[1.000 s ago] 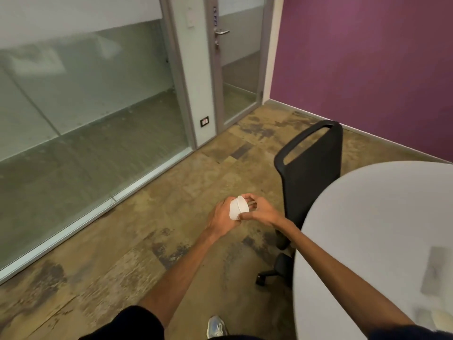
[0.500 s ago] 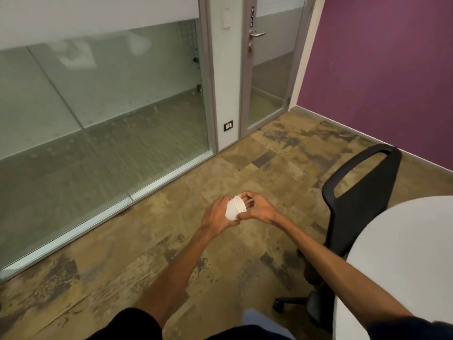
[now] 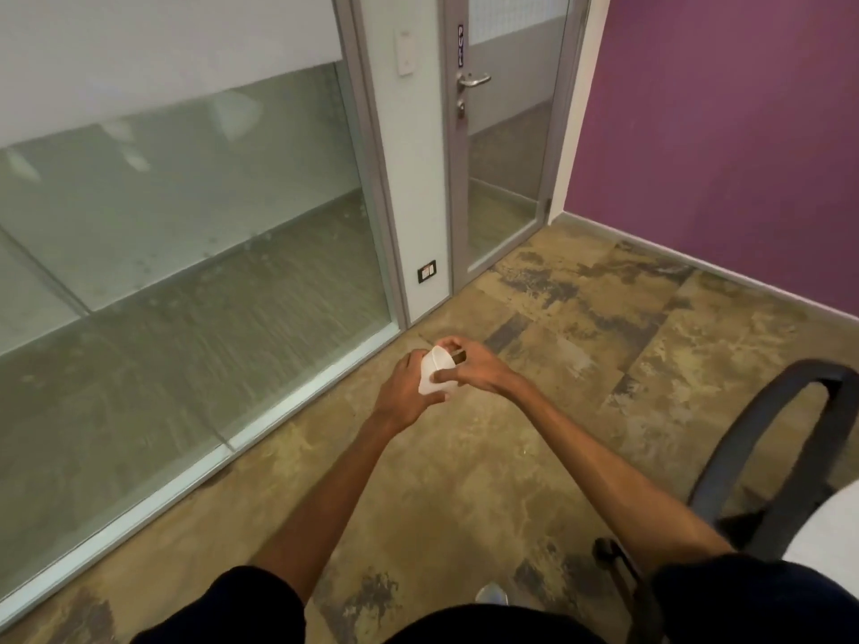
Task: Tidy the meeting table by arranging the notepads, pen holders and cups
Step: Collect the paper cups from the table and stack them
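Note:
A small white paper cup (image 3: pixel 436 375) is held out in front of me over the floor, tilted with its mouth toward the right. My left hand (image 3: pixel 403 396) grips it from the base side. My right hand (image 3: pixel 474 370) pinches its rim, thumb on the outside wall and fingers over the mouth. Only a white sliver of the meeting table (image 3: pixel 832 532) shows at the right edge. No notepads or pen holders are in view.
A black office chair (image 3: pixel 762 448) stands at the right beside the table. A glass partition (image 3: pixel 176 253) runs along the left, with a glass door (image 3: pixel 504 132) ahead and a purple wall (image 3: pixel 725 132) on the right. Mottled brown floor lies between.
My view has swung left, away from the table, so the chair and table slid to the right edge. Both hands keep hold of the cup.

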A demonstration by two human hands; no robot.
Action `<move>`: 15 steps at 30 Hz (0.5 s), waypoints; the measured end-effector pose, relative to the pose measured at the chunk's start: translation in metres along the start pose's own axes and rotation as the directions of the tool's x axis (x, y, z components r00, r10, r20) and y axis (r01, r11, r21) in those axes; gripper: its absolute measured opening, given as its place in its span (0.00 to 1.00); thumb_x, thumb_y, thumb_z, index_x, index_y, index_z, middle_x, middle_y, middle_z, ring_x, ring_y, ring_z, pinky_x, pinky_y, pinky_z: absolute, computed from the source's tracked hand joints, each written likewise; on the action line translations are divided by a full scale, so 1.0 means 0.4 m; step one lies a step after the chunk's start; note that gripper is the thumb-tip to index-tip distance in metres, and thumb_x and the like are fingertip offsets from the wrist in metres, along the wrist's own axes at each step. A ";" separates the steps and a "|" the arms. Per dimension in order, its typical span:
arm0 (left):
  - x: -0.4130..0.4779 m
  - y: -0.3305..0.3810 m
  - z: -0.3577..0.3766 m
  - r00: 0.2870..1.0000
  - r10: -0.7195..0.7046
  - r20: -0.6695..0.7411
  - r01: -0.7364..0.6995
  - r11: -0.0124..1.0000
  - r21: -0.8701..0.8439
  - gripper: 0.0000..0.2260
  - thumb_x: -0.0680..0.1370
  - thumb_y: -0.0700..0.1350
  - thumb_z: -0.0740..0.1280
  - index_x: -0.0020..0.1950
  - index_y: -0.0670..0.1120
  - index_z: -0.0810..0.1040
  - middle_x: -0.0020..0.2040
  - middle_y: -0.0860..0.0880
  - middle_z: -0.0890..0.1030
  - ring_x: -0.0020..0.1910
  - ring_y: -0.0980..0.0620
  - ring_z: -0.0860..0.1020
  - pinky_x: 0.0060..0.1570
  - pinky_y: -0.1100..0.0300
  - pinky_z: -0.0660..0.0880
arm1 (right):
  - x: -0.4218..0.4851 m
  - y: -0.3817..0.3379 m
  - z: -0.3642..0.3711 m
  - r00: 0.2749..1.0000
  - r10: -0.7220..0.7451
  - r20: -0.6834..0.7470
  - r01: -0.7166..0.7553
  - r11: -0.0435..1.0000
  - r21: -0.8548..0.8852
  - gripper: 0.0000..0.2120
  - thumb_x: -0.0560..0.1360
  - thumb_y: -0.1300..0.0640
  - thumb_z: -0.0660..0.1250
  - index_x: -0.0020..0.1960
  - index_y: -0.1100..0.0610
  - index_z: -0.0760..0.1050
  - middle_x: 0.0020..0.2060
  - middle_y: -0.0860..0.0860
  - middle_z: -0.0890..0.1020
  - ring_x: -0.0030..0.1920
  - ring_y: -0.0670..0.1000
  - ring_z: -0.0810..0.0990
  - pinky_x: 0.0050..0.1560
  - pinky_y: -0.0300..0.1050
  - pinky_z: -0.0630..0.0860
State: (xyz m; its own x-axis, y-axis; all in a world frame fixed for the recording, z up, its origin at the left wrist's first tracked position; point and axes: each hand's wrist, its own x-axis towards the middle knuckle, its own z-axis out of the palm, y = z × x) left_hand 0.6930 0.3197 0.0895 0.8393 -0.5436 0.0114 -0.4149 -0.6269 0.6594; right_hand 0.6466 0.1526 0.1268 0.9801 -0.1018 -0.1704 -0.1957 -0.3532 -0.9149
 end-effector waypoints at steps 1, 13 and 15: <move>0.052 0.008 -0.009 1.000 0.010 -0.005 -0.010 1.000 -0.002 0.35 0.66 0.59 0.77 0.68 0.50 0.67 0.62 0.49 0.73 0.59 0.48 0.74 0.54 0.48 0.75 | 0.039 -0.010 -0.035 1.000 -0.012 -0.008 0.013 1.000 0.021 0.29 0.66 0.58 0.78 0.65 0.55 0.73 0.55 0.52 0.79 0.51 0.50 0.79 0.40 0.44 0.80; 0.532 0.146 0.127 0.973 0.188 0.132 -0.190 0.982 0.000 0.32 0.67 0.56 0.77 0.69 0.55 0.69 0.63 0.52 0.74 0.60 0.50 0.74 0.54 0.51 0.74 | 0.283 0.145 -0.435 0.976 0.141 -0.165 -0.113 0.979 0.168 0.27 0.66 0.63 0.77 0.63 0.55 0.75 0.53 0.54 0.80 0.50 0.51 0.80 0.46 0.52 0.81; 0.624 0.180 0.176 0.955 0.229 0.189 -0.235 0.972 0.010 0.32 0.68 0.55 0.77 0.69 0.53 0.70 0.62 0.51 0.75 0.59 0.49 0.75 0.53 0.52 0.73 | 0.319 0.184 -0.514 0.968 0.168 -0.184 -0.137 0.976 0.169 0.26 0.65 0.60 0.78 0.61 0.54 0.75 0.52 0.52 0.80 0.48 0.50 0.80 0.44 0.51 0.80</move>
State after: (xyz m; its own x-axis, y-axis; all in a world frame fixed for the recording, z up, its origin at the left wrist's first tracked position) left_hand 0.8480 0.0995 0.0872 0.6399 -0.7682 0.0194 -0.6042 -0.4874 0.6304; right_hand 0.7505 -0.0776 0.1131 0.9101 -0.3294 -0.2513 -0.3199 -0.1733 -0.9315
